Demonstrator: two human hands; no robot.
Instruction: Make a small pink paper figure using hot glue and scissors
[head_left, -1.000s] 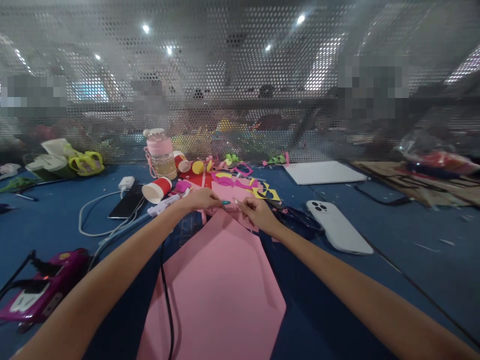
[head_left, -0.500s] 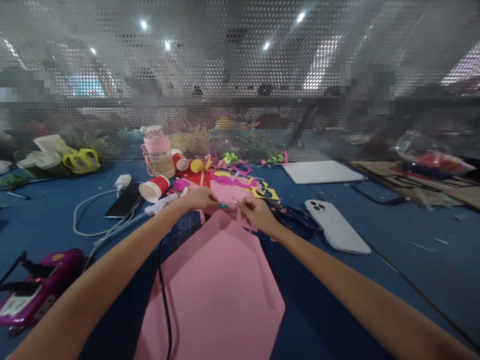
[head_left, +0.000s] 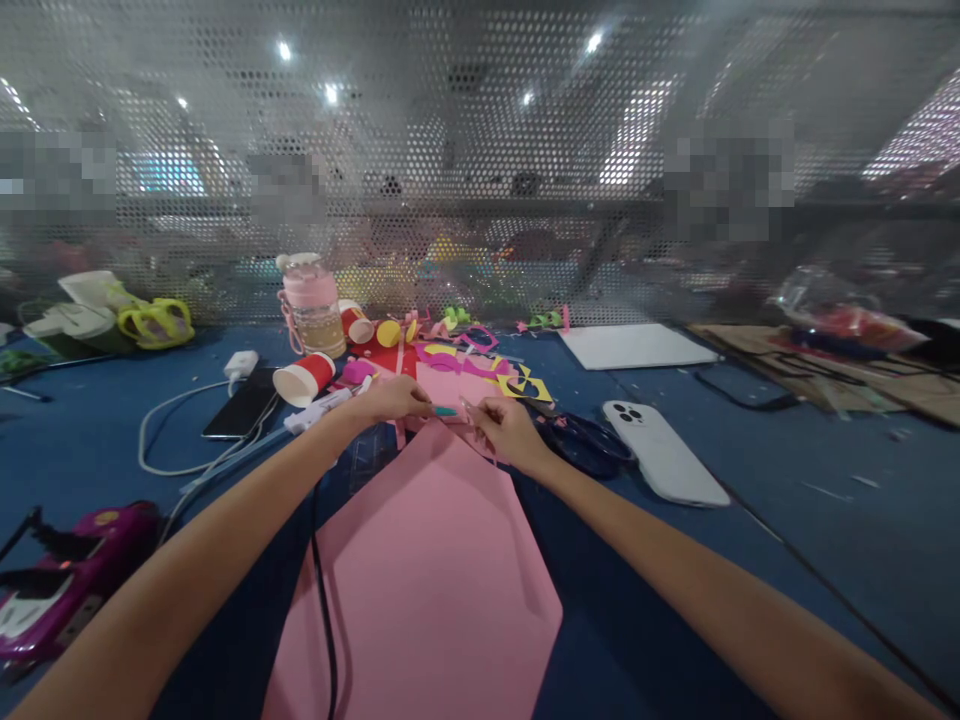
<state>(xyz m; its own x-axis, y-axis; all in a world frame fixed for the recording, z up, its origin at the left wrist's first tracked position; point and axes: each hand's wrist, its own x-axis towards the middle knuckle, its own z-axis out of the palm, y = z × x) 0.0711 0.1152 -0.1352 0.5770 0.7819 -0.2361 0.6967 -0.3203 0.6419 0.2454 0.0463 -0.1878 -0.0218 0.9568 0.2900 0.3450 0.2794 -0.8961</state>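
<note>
A large pink sheet lies in front of me, its pointed far end just below my hands. My left hand is closed at that end, with a small teal piece showing at its fingertips. Close beside it on the right, my right hand has its fingers pinched together; what they hold is too small to make out. Beyond both hands lie pink paper and yellow cut-outs.
A red cup, a bottle, a black phone and a glue gun are at left. Dark blue scissors, a white phone and a white sheet are at right. A black cable crosses the pink sheet.
The view has shifted slightly, so everything sits a little further left. Both hands stay close together, and the teal piece shows a bit more between them.
</note>
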